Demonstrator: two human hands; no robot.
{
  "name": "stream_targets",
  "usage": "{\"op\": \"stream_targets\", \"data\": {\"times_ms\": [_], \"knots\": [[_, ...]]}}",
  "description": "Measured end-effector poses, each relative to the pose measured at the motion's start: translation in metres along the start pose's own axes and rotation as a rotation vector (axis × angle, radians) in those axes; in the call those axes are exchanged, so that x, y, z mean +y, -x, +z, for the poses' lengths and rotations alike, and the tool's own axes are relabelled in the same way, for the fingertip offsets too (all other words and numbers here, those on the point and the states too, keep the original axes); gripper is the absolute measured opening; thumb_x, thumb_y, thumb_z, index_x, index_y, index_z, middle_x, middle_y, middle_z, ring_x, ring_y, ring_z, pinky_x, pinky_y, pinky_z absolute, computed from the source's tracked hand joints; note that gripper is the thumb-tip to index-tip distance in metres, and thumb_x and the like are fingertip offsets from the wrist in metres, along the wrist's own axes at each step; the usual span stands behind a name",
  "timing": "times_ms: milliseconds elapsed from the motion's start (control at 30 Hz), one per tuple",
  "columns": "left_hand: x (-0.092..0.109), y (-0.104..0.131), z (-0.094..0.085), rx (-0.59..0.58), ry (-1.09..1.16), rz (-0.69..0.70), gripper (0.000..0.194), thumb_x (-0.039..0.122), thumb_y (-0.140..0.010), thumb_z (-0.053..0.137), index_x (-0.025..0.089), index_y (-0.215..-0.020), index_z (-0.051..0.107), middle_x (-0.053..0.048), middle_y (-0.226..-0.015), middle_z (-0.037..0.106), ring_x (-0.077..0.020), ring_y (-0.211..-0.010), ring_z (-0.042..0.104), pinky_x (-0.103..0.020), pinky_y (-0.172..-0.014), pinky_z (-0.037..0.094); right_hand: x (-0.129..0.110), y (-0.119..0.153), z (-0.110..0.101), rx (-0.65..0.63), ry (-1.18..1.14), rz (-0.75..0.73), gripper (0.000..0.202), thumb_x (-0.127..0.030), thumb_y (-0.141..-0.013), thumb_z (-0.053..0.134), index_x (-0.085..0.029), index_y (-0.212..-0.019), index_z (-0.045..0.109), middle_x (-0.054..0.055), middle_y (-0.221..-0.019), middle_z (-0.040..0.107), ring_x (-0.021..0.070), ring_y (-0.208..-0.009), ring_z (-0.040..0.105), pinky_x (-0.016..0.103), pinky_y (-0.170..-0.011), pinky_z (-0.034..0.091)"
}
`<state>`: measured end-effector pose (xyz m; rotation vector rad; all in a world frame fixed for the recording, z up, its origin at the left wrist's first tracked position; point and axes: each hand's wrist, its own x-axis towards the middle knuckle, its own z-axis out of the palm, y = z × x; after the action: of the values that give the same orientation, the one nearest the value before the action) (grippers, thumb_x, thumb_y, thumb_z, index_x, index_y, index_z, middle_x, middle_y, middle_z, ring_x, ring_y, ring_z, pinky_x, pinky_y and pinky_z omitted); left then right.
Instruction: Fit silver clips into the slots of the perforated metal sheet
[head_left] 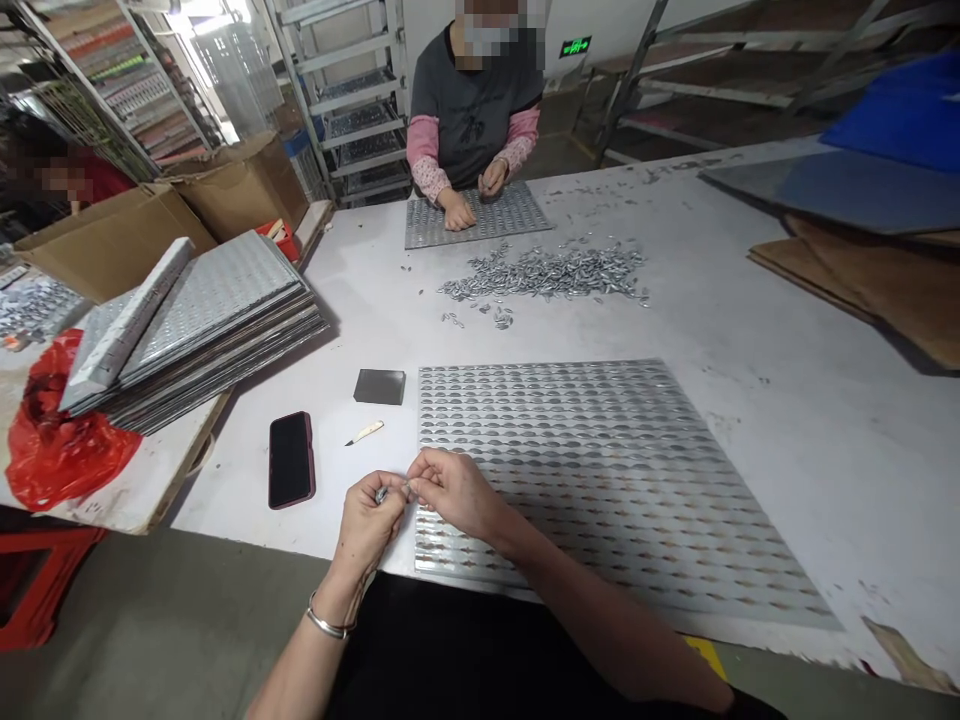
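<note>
Small silver pieces (382, 494) are right here in my left hand (366, 525), tucked in the curl between thumb and forefinger, and that hand has them gripped. In comes my right hand (459, 490), thumb and finger bunched against my left fingertips; whether a piece sits in that pinch, I can't tell. The pieces are too small and covered for me to read which way they point. Just beside, the big panel (600, 465) lies flat, its long rows running left to right, the leaf-shaped pieces in the farther rows lengthwise along them, brownish marks in the nearer ones. To my left: a pale-handled blade (365, 433), a dark block (379, 387), a phone (290, 460). Beyond the panel, a loose heap (547, 275) of silver pieces, and past that a co-worker (476, 115) bends over a second panel (525, 210).
</note>
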<state>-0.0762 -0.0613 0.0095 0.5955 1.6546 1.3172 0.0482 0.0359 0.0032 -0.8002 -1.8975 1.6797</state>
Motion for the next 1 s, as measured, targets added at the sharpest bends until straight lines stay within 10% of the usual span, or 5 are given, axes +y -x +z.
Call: {"op": "stream_targets", "data": {"times_ms": [667,1000], "knots": [[-0.006,-0.002,-0.003,-0.009,0.031,-0.016,0.023,0.037,-0.074,0.072,0.017,-0.075,0.061,0.010,-0.040,0.041,-0.0029,-0.034,0.024,-0.016,-0.036,0.018,-0.002,0.000,0.002,-0.006,-0.031,0.051,0.012,-0.009,-0.073,0.055,-0.019,-0.073,0.061,-0.003,-0.057,0.064,0.0124,-0.055,0.063,0.020,-0.052,0.047],[0.001,-0.001,0.002,-0.041,0.019,-0.020,0.024,0.036,-0.074,0.072,0.015,-0.083,0.063,0.001,-0.063,0.063,-0.0020,-0.036,0.029,-0.017,-0.036,0.020,0.007,0.001,-0.004,-0.021,-0.163,0.115,0.008,-0.012,-0.074,0.057,-0.018,-0.076,0.061,0.000,-0.063,0.068,0.0124,-0.054,0.062,0.022,-0.054,0.051]]}}
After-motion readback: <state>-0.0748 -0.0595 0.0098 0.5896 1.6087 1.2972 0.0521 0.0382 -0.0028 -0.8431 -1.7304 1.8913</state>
